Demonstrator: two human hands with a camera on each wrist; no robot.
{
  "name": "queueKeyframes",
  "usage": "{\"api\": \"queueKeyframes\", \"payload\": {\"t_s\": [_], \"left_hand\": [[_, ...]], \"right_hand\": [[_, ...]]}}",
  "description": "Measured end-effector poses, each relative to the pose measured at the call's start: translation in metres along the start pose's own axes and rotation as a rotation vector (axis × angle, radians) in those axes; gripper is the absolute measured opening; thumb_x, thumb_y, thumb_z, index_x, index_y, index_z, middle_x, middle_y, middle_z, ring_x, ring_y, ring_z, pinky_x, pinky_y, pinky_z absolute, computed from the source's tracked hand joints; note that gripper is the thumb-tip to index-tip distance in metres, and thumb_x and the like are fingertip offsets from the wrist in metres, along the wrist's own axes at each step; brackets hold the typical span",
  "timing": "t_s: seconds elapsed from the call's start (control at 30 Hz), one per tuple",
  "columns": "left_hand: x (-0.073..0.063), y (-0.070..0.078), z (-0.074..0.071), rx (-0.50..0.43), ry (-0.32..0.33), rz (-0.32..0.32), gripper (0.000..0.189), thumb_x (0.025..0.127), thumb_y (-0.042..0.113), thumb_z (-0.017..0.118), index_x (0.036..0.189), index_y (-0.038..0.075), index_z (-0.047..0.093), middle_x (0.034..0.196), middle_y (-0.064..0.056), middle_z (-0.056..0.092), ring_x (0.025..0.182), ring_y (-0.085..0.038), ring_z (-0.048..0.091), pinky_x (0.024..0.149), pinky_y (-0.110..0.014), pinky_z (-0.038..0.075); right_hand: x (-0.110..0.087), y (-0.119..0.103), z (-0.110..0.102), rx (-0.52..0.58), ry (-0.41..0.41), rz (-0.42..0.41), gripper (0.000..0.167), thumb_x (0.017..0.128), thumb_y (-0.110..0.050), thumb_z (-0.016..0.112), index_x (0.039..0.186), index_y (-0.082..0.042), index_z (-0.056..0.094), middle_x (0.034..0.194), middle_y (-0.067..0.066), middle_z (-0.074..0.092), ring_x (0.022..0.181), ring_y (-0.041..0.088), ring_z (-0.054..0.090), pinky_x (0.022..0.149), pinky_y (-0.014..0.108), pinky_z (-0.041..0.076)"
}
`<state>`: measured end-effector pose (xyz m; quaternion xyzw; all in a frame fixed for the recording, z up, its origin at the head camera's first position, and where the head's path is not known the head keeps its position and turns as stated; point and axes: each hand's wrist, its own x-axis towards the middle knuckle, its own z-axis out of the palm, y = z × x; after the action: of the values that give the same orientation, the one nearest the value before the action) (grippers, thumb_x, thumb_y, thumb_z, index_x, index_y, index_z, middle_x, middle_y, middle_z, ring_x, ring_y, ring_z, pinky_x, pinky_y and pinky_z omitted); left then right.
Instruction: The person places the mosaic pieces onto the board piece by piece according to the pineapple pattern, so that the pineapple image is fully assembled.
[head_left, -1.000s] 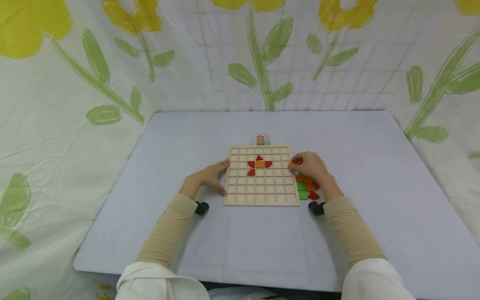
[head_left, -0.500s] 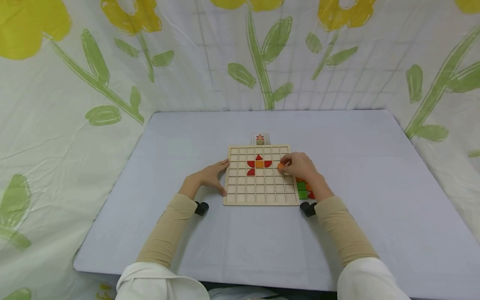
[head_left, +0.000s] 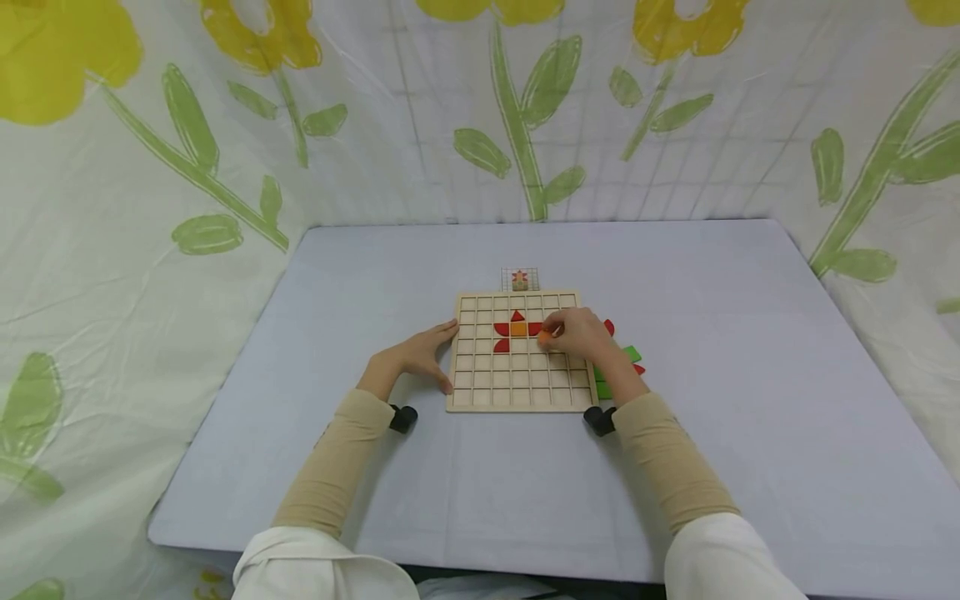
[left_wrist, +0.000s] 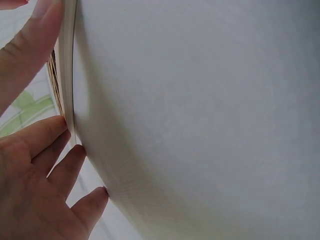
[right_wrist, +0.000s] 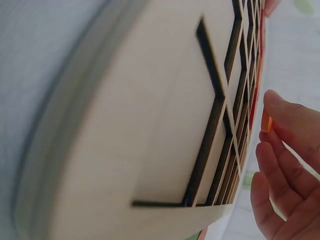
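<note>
A wooden grid board (head_left: 487, 396) lies on the table. Near its upper middle, an orange square (head_left: 518, 329) has a red triangle (head_left: 517, 316) above it and red curved-edge pieces either side; another red curved-edge piece (head_left: 502, 346) sits lower left. My right hand (head_left: 581, 333) pinches an orange piece (right_wrist: 266, 121) between thumb and fingertips, just right of this group and over the board; its full outline is hidden by the fingers. My left hand (head_left: 416, 350) rests spread at the board's left edge, fingertips and thumb touching the side in the left wrist view (left_wrist: 40, 185).
A small gridded picture card (head_left: 520, 279) with a coloured figure lies behind the board. Green pieces (head_left: 603, 388) and red pieces (head_left: 610, 327) lie beyond the board's right edge, partly hidden by the right arm. A flower-printed sheet hangs behind the table (head_left: 375, 267).
My right hand has carried the orange piece leftward from the board's right edge to beside the red and orange group. The left hand has stayed at the board's left edge.
</note>
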<state>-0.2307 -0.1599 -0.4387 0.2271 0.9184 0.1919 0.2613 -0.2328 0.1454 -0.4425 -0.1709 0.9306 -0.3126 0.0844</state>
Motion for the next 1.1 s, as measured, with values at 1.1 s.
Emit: {"api": "queueKeyframes", "payload": {"t_s": [1.1], "left_hand": [[0.002,-0.001,0.001,0.012,0.008,-0.005,0.113,0.071,0.027,0.088,0.153,-0.003,0.016,0.162,-0.015,0.009,0.148,-0.033,0.009,0.118,-0.046,0.016]], "right_hand": [[0.017,-0.028,0.024,-0.065,-0.076,-0.021,0.027,0.084,-0.017,0.076,0.107,-0.006,0.072,0.099,0.007,0.069,0.09,0.023,0.061,0.08,0.038,0.051]]}}
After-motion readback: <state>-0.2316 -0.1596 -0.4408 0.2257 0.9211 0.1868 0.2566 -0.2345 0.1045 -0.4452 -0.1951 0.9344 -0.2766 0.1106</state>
